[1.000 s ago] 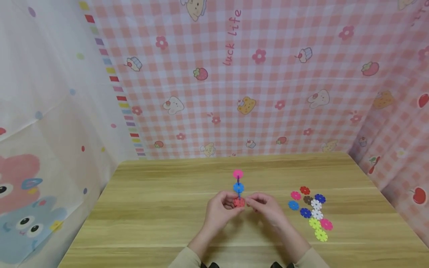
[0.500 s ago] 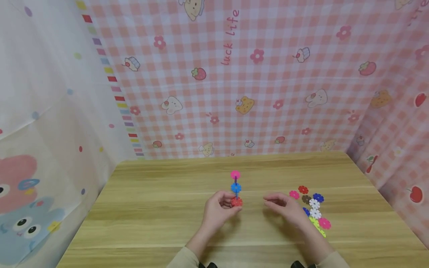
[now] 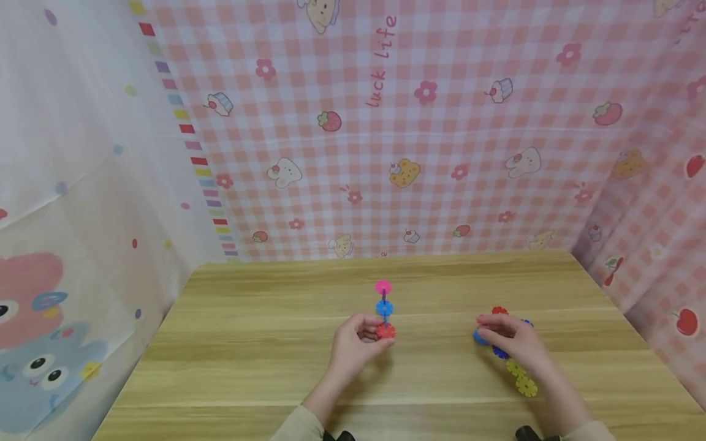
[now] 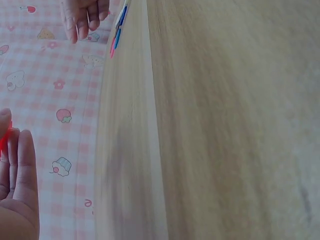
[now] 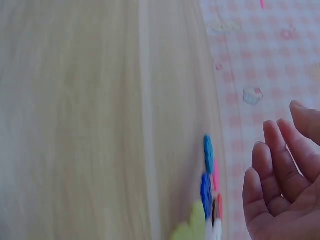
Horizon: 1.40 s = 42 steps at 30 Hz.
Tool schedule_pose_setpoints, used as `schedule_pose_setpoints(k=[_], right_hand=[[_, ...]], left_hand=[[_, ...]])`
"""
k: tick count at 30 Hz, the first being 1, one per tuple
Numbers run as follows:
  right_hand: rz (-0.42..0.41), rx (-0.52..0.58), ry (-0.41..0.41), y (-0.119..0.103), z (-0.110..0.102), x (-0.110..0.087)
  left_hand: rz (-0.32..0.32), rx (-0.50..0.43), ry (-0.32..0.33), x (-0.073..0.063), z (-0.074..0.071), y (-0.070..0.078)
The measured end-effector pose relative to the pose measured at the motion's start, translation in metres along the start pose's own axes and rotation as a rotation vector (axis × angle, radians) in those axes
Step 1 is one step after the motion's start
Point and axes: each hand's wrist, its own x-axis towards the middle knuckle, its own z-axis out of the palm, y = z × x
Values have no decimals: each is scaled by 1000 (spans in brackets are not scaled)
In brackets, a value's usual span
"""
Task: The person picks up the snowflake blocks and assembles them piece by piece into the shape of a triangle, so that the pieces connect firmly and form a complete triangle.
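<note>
My left hand [image 3: 353,346] pinches a red notched plastic disc [image 3: 386,331], the near end of a chain of interlocked discs. Beyond the red one a light blue disc [image 3: 384,308] and a pink disc [image 3: 383,287] show, joined by darker discs seen edge-on. In the left wrist view only a sliver of the red disc [image 4: 5,140] shows between thumb and fingers. Over the loose discs on the right hovers my right hand [image 3: 513,340], its fingers loosely bent and holding nothing in the right wrist view. A light blue loose disc [image 3: 480,337] lies under its fingertips.
Loose discs lie flat on the wooden table [image 3: 248,355] at the right: a red disc [image 3: 500,311], a dark blue disc [image 3: 501,352] and a yellow disc [image 3: 526,386] among them. My right hand hides several others. A pink checked cloth [image 3: 469,135] hangs behind the table.
My right hand has left the chain and moved right, over the loose discs. The left hand keeps its pinch on the red disc, with the chain shifted slightly left.
</note>
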Motion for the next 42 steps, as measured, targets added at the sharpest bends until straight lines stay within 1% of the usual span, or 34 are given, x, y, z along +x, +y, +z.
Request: schedule_pose_setpoints(k=[5,6,9,14,17,21,25,28,36,40,42], right_hand=[[-10,-54,12,7,-17,-3],[-9,-79,20,9,-20,-4],[-1,-102,40,15,-29,-5],[8,-127,53,25,-42,-6],[6,-117,38,32,-49,-8],[10,-133,20,43,-56,-8],[28,-177,4,53,-62,-6],[23,-208,-7,59,-66,-3],[-2,-219,-36,63,-68,1],[-4,-257,-46,61,-67,3],[9,-277,-45,60,-66,4]], left_hand=[[6,-1,4,-7,-3,23],[16,-7,4,-9,-3,26],[12,-9,4,-10,-4,30],[5,-18,0,-11,-5,30],[3,-21,-2,-11,-4,30],[-3,-25,-2,-11,-4,30],[-5,-27,0,-11,-4,30],[-2,-30,-1,-11,-4,30],[0,-34,-4,-11,-3,28],[4,-35,-5,-10,-3,27],[3,-35,-6,-11,-2,27]])
